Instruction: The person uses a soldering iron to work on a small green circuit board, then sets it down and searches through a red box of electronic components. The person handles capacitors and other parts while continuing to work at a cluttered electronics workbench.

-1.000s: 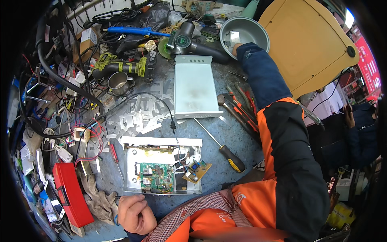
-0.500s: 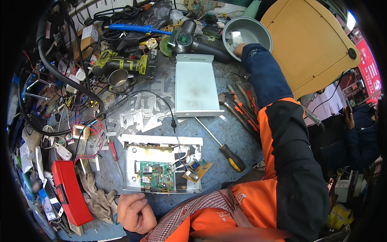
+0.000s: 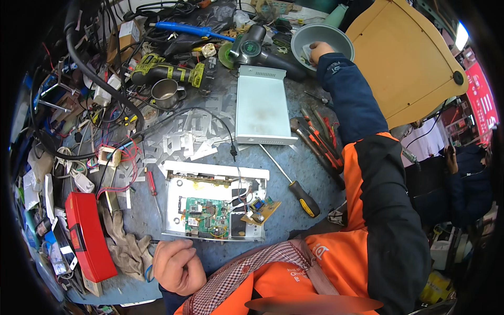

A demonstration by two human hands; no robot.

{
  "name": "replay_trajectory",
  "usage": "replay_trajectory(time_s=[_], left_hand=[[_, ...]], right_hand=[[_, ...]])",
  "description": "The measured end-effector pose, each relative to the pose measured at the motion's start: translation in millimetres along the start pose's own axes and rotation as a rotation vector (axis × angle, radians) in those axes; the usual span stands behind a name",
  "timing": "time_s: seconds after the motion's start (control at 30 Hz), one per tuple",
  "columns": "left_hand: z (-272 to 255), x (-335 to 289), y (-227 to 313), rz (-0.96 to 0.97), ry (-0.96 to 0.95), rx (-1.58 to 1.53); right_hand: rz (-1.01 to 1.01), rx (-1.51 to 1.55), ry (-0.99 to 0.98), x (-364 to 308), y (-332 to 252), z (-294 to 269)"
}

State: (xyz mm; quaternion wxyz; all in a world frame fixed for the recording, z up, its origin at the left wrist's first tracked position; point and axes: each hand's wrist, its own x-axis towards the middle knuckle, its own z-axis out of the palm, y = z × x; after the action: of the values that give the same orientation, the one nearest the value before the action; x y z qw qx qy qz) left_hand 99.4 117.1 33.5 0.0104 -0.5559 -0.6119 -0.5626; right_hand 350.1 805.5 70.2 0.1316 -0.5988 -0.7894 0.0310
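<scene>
My right hand (image 3: pixel 321 52) reaches into a grey round bowl (image 3: pixel 344 39) at the far side of the bench. Its fingers are curled down beside a small pale piece (image 3: pixel 306 51); what they pinch is mostly hidden. Close to my body, my left hand (image 3: pixel 179 268) rests closed in a loose fist, its contents out of sight. Just beyond that fist lies an opened white metal case (image 3: pixel 173 207) holding a green circuit board (image 3: pixel 202 212). A tan board (image 3: pixel 269 212) tilts over its right edge, joined by wires. The case's pale cover (image 3: pixel 261 107) lies farther back.
A yellow-black screwdriver (image 3: pixel 304 199) and red-handled pliers (image 3: pixel 323 147) lie right of the case. On the left are a red box (image 3: pixel 90 236), gloves (image 3: pixel 123 247), a red screwdriver (image 3: pixel 151 184), a green drill (image 3: pixel 168 72) and a metal cup (image 3: pixel 166 94). A yellow panel (image 3: pixel 407 58) stands far right.
My right hand has shifted deeper into the bowl, over the pale piece. My left hand stays closed near the case. The whole view has shifted slightly.
</scene>
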Motion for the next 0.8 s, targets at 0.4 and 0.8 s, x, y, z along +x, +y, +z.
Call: replay_trajectory(time_s=[0.4,0.8], left_hand=[[-2.8,0.6,1.1,0.067,0.009,-0.006],[-4.3,0.0,-1.4,0.113,0.011,-0.025]], right_hand=[[0.016,-0.366,-0.089,-121.1,-78.7,-16.3],[-0.607,-0.062,0.226,-94.3,9.4,1.5]])
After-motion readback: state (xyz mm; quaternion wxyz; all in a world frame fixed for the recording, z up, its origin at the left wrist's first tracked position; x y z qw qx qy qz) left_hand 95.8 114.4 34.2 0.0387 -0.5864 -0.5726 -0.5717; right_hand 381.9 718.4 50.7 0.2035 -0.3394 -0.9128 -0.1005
